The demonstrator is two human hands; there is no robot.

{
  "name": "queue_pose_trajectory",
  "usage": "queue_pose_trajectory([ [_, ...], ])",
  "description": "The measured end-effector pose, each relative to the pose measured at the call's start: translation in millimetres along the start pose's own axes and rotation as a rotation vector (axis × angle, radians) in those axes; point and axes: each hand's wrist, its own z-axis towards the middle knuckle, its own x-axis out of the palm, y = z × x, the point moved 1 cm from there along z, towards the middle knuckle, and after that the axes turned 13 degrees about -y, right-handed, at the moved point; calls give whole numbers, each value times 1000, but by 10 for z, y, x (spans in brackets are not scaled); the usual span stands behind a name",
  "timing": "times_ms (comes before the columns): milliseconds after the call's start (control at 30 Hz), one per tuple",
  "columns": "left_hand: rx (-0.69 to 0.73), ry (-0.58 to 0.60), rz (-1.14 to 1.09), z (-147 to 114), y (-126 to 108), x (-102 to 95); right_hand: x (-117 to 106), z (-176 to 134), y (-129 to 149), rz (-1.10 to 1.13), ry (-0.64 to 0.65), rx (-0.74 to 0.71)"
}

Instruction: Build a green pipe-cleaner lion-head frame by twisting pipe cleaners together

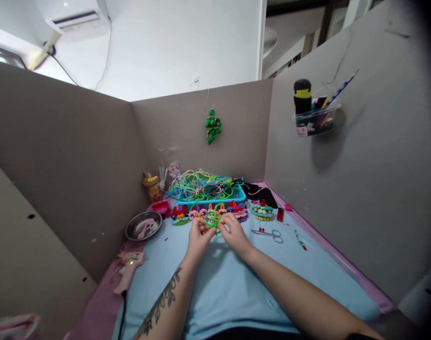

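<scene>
Forearms (165, 302) rise from the near edge of the desk (339, 257) and slant inward, the left one tattooed with leaves and the longer-looking right one crossing in from the near right corner. Both wrists lift off the blue cloth (222, 293), whose surface carries a soft shadow below the fingers. Left hand (201, 233) and right hand (232, 232) meet just short of the row of colourful pieces (201, 211), backs up, fingers bent. Each hand has a narrow pinch of thumb and fingertips on a looped green cord (214, 218), held between them above the middle of the desk, towards its far edge.

Small print on the yellow jar (152, 189), by the far left corner, and on the pink label of the clear box (316, 118) on the right panel is too small to read.

Pink strips mark the desk's left and right edges. Blue cloth stretches between the forearms and on towards the right edge, where scissors (272, 234) lie near the right hand. Along the left edge sit a metal bowl (129, 227) and a pink glue gun (128, 274). Beyond the hands, a blue tray (244, 194) heaped with cords lies along the far edge.
</scene>
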Motion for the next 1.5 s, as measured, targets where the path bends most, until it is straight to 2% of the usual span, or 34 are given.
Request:
queue_pose_trajectory([
  [233, 10, 11, 58, 31, 45, -14, -97, 67, -31, -75, -46, -6],
  [367, 119, 75, 192, 23, 83, -36, -100, 91, -64, -142, 34, 20],
  [533, 211, 135, 313, 4, 87, -62, -61, 99, -168, -95, 171, 178],
  [633, 285, 70, 369, 17, 56, -78, -20, 83, -246, 11, 165, 280],
  [733, 351, -67, 382, 34, 26, -92, 8, 67, -302, 131, 102, 383],
  [800, 330, -121, 349, 36, 20, -93, 18, 58, -321, 184, 74, 433],
  [867, 300, -127, 327, 28, 24, -83, 24, 50, -328, 207, 57, 463],
  [967, 270, -88, 313, 6, 43, -46, 35, 38, -324, 203, 36, 454],
  [1100, 160, -35, 216, -10, 81, 5, 60, 13, -286, 182, 9, 403],
  [1500, -44, -18, 41, 4, 66, 27, 65, -10, -166, 174, 2, 385],
])
